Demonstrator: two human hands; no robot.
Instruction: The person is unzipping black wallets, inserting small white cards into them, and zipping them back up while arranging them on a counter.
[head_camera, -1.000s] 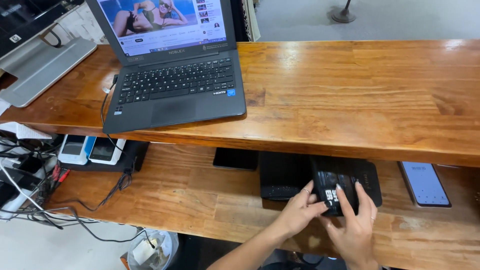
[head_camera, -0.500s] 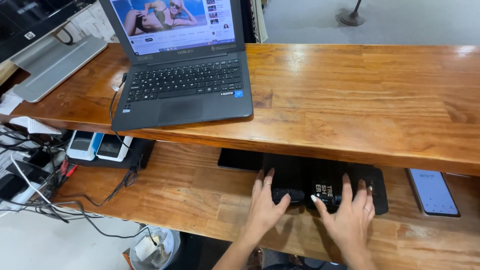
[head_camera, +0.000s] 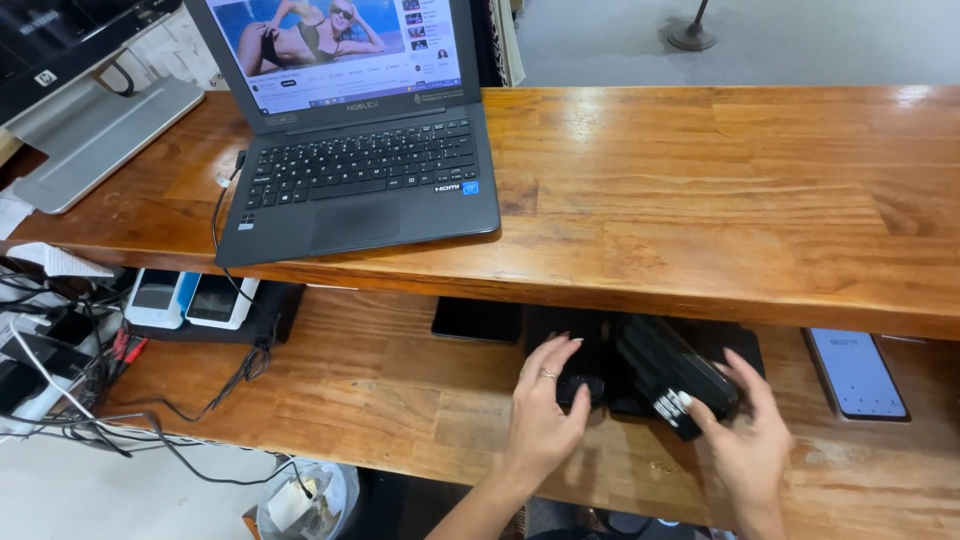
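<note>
we see right hand (head_camera: 745, 450) nearest, fingers (head_camera: 700, 410) curled around near end of black box-shaped device (head_camera: 675, 375), gripping it. device tilted, long axis running from near-right to far-left, ribbed near end toward us, far end over dark mat (head_camera: 735, 345) on lower wooden shelf (head_camera: 380, 390). left hand (head_camera: 540, 420) beside it, fingers spread, closed loosely on small black object (head_camera: 578, 385). smartphone (head_camera: 857, 372) lies flat at right. beyond, open grey laptop (head_camera: 360, 180) on glossy upper desk (head_camera: 720, 190).
</note>
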